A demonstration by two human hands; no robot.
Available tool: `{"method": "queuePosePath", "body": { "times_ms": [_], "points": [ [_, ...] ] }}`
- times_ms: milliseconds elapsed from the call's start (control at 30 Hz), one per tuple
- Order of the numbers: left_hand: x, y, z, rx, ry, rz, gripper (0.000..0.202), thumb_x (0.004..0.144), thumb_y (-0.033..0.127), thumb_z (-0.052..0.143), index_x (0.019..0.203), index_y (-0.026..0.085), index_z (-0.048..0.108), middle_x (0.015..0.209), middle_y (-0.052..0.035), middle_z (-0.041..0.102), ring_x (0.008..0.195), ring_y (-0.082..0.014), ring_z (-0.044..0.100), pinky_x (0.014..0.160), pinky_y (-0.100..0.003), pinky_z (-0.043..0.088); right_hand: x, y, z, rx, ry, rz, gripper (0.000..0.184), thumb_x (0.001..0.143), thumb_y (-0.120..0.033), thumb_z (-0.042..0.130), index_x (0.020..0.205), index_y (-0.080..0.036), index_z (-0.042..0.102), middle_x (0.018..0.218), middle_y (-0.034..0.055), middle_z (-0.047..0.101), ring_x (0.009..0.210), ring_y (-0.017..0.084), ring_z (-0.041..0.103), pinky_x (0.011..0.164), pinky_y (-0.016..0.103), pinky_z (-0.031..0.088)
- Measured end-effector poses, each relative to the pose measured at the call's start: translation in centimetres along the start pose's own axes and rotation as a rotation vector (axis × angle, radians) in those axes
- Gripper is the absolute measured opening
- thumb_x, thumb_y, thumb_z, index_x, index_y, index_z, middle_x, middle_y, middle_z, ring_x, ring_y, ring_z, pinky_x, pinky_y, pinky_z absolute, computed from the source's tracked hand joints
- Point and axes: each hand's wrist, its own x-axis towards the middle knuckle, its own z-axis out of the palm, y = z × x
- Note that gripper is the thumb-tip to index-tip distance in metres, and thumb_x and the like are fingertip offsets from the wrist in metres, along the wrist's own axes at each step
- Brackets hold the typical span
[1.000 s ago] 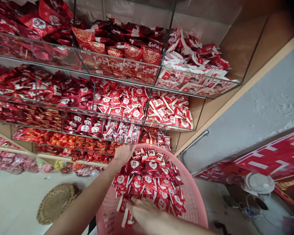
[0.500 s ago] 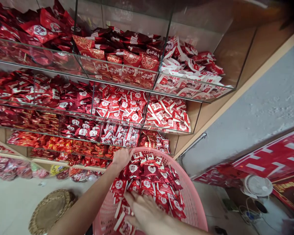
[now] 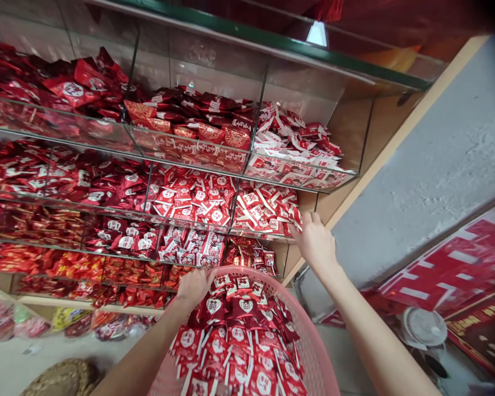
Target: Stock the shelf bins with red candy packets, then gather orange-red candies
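Observation:
A pink plastic basket [image 3: 319, 335] full of small red candy packets [image 3: 245, 308] stands low in the middle of the view. My left hand [image 3: 193, 289] is closed over its far left rim. Several packets in it bear white heart-shaped labels. My right hand [image 3: 315, 242] is raised at the front right corner of a shelf compartment, fingers apart and partly bent. Just beyond the fingertips lie red and white packets [image 3: 266, 206] in that compartment. Whether the fingers touch a packet I cannot tell.
Glass-fronted shelves [image 3: 247, 179] hold several compartments of red packets. A grey wall [image 3: 429, 148] rises at right, with a red and white sheet [image 3: 449, 264] and a white fan [image 3: 424, 326] below. A woven round stool [image 3: 60, 379] stands on the floor at left.
My right hand has left the packets in the basket and gone up and right to the shelf compartment. My left hand stays on the rim. The view has tilted upward and shifted right.

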Motion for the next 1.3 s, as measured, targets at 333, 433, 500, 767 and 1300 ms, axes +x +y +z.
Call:
{"method": "queuePosePath", "body": {
  "times_ms": [333,433,500,767,1300],
  "points": [
    [0.0,0.1,-0.2,-0.015,-0.021,-0.032,0.058,0.088,0.05,0.017,0.101,0.01,0.057,0.083,-0.0162,0.064,0.08,-0.0269,0.061,0.066,-0.035,0.046,3.3,-0.5,1.8,-0.083,-0.058,0.02,0.02,0.085,-0.02,0.036,0.101,-0.013,0.044,0.09,0.0133,0.058,0.077,0.026,0.062,0.06,0.032,0.045],
    [0.0,0.1,-0.1,-0.021,-0.007,-0.027,0.059,0.087,0.05,0.017,0.102,0.01,0.057,0.082,-0.0162,0.063,0.079,-0.0275,0.061,0.065,-0.035,0.046,3.4,-0.2,2.1,-0.092,-0.023,0.037,0.022,0.085,-0.015,0.032,0.102,-0.014,0.045,0.089,0.0129,0.059,0.075,0.025,0.063,0.06,0.032,0.044],
    [0.0,0.1,-0.1,-0.022,-0.002,-0.024,0.06,0.087,0.051,0.016,0.098,0.01,0.058,0.081,-0.0161,0.063,0.078,-0.0281,0.061,0.064,-0.036,0.046,3.0,0.0,1.7,-0.074,0.002,0.046,0.024,0.085,-0.017,0.033,0.105,-0.015,0.045,0.092,0.0129,0.059,0.074,0.025,0.062,0.06,0.032,0.044],
    [0.0,0.3,-0.2,0.001,-0.015,-0.024,0.062,0.087,0.053,0.015,0.094,0.009,0.059,0.081,-0.0156,0.063,0.08,-0.0282,0.061,0.065,-0.035,0.046,-2.5,1.0,-1.9,0.622,0.039,-0.06,0.04,0.084,-0.036,0.042,0.12,-0.02,0.038,0.103,0.0093,0.059,0.068,0.016,0.058,0.06,0.03,0.045],
    [0.0,0.3,0.3,0.019,0.027,-0.007,0.062,0.087,0.053,0.013,0.097,0.01,0.057,0.077,-0.0143,0.063,0.076,-0.0281,0.062,0.062,-0.035,0.046,-23.6,-3.6,10.2,1.075,-1.317,-0.352,0.038,0.063,-0.015,0.058,0.101,-0.018,0.058,0.091,0.0023,0.061,0.084,0.014,0.056,0.073,0.024,0.043]
  ]
}}
